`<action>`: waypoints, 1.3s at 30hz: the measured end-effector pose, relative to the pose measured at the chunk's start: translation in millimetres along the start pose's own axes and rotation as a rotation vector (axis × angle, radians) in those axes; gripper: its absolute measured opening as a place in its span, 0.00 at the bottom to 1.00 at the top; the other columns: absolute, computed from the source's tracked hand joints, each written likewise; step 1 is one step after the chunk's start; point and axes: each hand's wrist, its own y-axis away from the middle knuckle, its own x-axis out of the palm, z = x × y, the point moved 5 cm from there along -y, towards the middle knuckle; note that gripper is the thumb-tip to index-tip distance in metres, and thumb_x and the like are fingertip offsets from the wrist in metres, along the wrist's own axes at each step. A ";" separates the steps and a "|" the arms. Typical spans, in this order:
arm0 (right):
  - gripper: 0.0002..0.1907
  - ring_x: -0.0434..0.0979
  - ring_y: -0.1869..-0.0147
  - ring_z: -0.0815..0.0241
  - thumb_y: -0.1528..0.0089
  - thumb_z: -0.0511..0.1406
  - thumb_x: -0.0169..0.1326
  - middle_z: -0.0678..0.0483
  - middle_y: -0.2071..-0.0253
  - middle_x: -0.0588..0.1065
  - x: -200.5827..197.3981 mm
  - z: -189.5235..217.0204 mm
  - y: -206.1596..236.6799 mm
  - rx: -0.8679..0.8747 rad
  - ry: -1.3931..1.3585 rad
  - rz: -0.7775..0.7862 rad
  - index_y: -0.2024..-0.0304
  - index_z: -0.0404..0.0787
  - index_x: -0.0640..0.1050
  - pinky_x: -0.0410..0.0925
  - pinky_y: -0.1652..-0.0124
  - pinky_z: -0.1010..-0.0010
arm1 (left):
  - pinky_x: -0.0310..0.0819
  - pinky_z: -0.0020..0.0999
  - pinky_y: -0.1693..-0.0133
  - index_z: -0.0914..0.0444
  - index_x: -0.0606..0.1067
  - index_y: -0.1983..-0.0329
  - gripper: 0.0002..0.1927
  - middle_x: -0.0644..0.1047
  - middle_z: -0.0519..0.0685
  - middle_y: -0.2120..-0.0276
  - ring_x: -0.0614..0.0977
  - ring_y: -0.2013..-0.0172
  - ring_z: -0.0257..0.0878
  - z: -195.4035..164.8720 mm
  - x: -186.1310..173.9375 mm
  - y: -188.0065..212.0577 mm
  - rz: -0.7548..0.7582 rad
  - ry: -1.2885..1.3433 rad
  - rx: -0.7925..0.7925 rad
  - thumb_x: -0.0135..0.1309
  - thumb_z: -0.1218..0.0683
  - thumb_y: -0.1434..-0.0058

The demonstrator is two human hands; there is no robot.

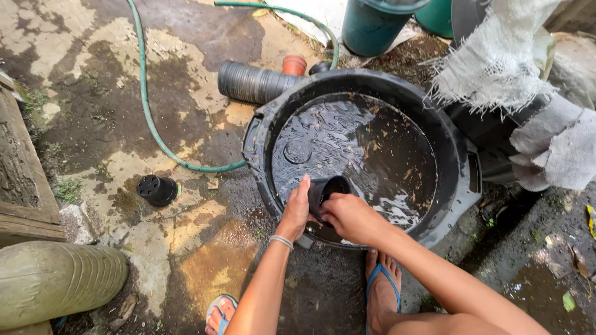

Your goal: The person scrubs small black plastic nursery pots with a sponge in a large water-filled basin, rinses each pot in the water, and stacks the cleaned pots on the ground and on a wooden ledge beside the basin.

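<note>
Both hands (323,214) hold black pot (328,189) over water-filled tub (257,142)

open wet concrete left of black tub (261,133), green hose (149,111), small black pot (156,190), stacked pots (251,82) behind

Soft even daylight, wide-angle edge distortion
</note>
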 end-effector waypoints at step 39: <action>0.06 0.81 0.61 0.41 0.39 0.33 0.58 0.45 0.64 0.79 -13.1 -35.2 -8.3 0.050 -0.075 -0.619 0.62 0.36 0.79 0.73 0.62 0.56 | 0.64 0.27 0.86 0.64 0.69 0.58 0.31 0.71 0.47 0.80 0.72 0.86 0.35 -5.1 15.4 10.0 0.058 -0.133 -0.196 0.29 0.33 0.29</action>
